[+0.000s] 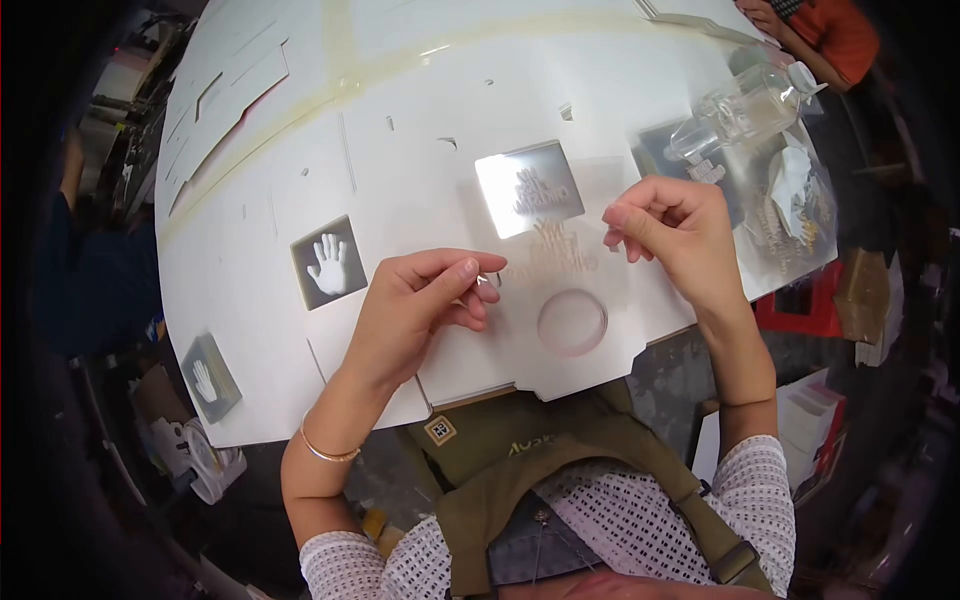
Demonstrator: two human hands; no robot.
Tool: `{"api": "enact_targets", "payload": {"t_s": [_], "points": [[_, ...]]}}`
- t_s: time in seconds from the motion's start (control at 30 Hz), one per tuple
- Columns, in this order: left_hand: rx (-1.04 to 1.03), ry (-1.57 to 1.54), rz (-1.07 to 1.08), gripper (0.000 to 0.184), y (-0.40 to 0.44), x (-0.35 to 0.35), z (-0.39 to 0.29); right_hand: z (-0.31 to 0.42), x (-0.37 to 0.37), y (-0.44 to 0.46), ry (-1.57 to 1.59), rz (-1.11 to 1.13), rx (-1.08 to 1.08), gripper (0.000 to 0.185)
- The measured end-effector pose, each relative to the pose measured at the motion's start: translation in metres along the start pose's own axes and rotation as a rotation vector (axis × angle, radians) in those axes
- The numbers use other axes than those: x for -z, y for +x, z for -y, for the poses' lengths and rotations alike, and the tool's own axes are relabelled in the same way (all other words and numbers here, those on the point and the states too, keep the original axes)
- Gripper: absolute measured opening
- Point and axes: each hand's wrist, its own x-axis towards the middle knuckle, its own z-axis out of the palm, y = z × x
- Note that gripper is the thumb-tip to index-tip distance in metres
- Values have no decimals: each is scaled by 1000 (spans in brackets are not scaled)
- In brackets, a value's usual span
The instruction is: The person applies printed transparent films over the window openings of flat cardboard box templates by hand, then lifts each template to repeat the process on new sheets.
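My left hand (425, 290) is closed, thumb against index finger, with a small clear, shiny bit showing at the fingertips. To the right and slightly higher, my right hand (675, 230) is also closed in a pinch. Between them shows a see-through film (555, 262) with faint orange lettering; both hands appear to grip its edges. Just beyond it lies a shiny silver square plate (530, 190) with raised lettering, partly glaring. A roll of clear tape (573, 322) rests on the table nearer to me. Left of my left hand is a dark square with a white hand shape (330, 262).
The white table (400, 180) carries small scraps. A stack of hand-shape squares (210, 378) sits at the left edge. On the right are a clear plastic bottle (745, 110) and a clear bag (795, 215). Another person's arm (810, 50) is at the far right.
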Motion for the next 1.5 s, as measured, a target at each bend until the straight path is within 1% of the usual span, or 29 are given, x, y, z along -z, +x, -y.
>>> {"api": "enact_targets", "payload": {"t_s": [0.07, 0.13, 0.17, 0.23, 0.27, 0.33, 0.4, 0.47, 0.53, 0.57, 0.63, 0.67, 0.73, 0.77, 0.83, 0.87, 0.9, 0.93, 0.97, 1.0, 1.07, 1.13, 1.2, 1.23, 1.3, 1.33, 1.4, 1.43, 1.5], "points": [[-13, -30, 22, 25, -6, 0, 1, 3, -3, -5, -32, 5, 40, 10], [-51, -27, 3, 26, -14, -4, -1, 4, -9, -12, -390, -117, 366, 7], [-79, -22, -14, 26, -18, -6, -3, 7, -11, -15, -393, -111, 377, 7], [-130, -8, -40, 26, -27, -8, -4, 13, -17, -20, -562, -179, 632, 6], [-169, 8, -62, 25, -32, -9, -5, 14, -20, -21, -562, -174, 645, 6], [-203, 0, -77, 25, -42, -10, -5, 15, -28, -22, -659, -330, 924, 4], [-235, -8, -92, 24, -52, -10, -4, 20, -35, -25, -621, -334, 952, 5], [-315, 2, -132, 24, -59, -9, 0, 26, -38, -30, -584, -336, 974, 6], [-354, 26, -159, 24, -65, -7, 1, 33, -37, -36, -526, -224, 810, 7], [-384, 51, -181, 24, -68, -7, 1, 33, -38, -36, -524, -218, 814, 7], [-409, 58, -198, 24, -74, -9, 0, 32, -42, -34, -382, -199, 698, 7], [-429, 66, -210, 24, -76, -10, -2, 35, -44, -34, -383, -197, 704, 7], [-431, 60, -191, 23, -81, -13, -5, 43, -47, -35, -863, -333, 1055, 5], [-427, 55, -174, 23, -83, -13, -5, 45, -49, -36, -865, -332, 1063, 5], [-426, 68, -155, 25, -85, -14, -6, 46, -53, -37, -1064, -413, 1240, 1], [-414, 81, -136, 27, -86, -14, -6, 43, -56, -35, -1064, -410, 1248, 1], [-419, 79, -140, 27, -80, -15, -4, 36, -60, -30, -830, -327, 1100, 1], [-424, 6, -144, 32, -73, -15, 0, 29, -66, -24, -598, -233, 950, 1], [-425, -62, -143, 37, -66, -13, 3, 19, -70, -14, -518, -205, 847, 3], [-431, -62, -152, 37, -63, -6, 5, 10, -75, -10, -514, -198, 853, 3], [-271, -384, -28, 46, -60, 7, 9, -3, -84, -1, -339, -109, 493, 7], [-267, -367, -81, 47, -59, 15, 16, -8, -93, -1, -269, -82, 441, 9], [-260, -229, -124, 46, -61, 26, 26, -10, -99, -3, -128, -19, 301, 7], [-252, -231, -132, 46, -61, 30, 27, -13, -99, -2, -123, -14, 292, 7], [-220, -333, -149, 44, -61, 34, 28, -15, -94, 3, -181, 120, 443, 6], [-218, -334, -151, 44, -60, 37, 28, -13, -90, 2, -179, 121, 441, 6], [-236, -426, -155, 42, -59, 40, 29, -6, -82, -3, 45, 168, 308, 7], [-234, -427, -155, 42, -58, 40, 28, -6, -75, -5, 78, 159, 293, 6], [-355, -356, -237, 42, -59, 42, 19, -6, -57, -6, 139, 160, 321, 5]]}}
